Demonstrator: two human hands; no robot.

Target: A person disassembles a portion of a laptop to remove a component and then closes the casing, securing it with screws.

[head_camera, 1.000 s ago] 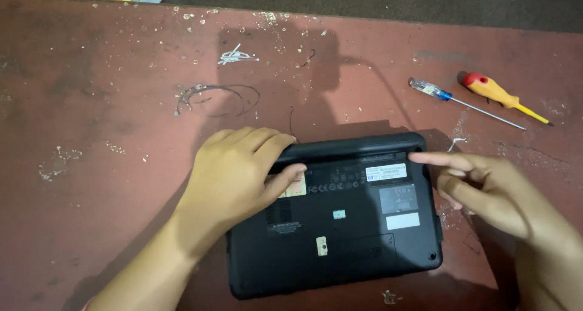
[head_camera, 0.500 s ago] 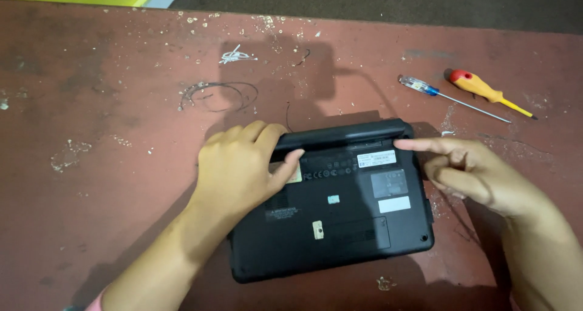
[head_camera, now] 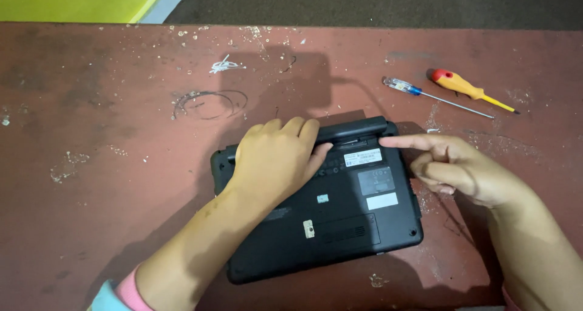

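Red-brown table (head_camera: 91, 214) carries the upturned black laptop (head_camera: 340, 226), where my left hand (head_camera: 276, 159) lies open and flat to steady it, my right hand (head_camera: 461, 168) points one finger at its back edge, and two screwdrivers (head_camera: 467, 86) lie beyond it.

A makeshift repair workshop is suggested by a scarred red worktable (head_camera: 91, 135), two screwdrivers (head_camera: 461, 92) and wire scraps (head_camera: 209, 101).
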